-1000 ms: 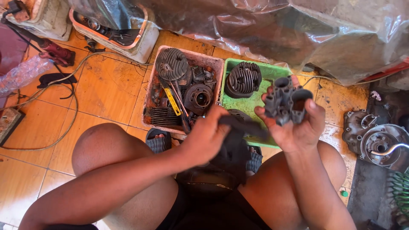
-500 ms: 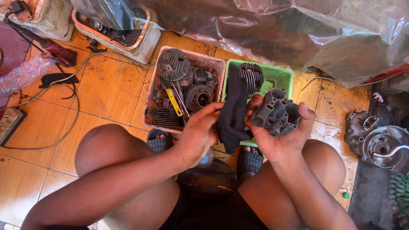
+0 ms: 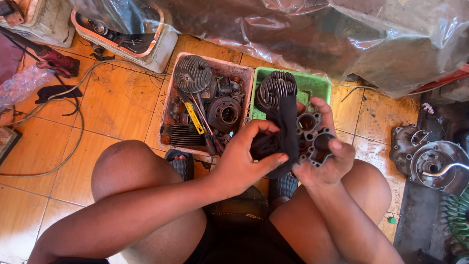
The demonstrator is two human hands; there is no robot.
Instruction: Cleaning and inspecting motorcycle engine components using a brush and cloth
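While both hands grip: pink parts tray, green tray just beyond.

The black cloth in the left hand covers the near side of the metal engine part gripped by the right hand. Beyond the grip, plastic sheeting hides whatever lies beneath it.

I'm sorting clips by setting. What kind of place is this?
Probably a small engine repair workshop: the right hand holds a grimy metal engine part, trays hold finned cylinder heads, and engine casings lie on the tiled floor.
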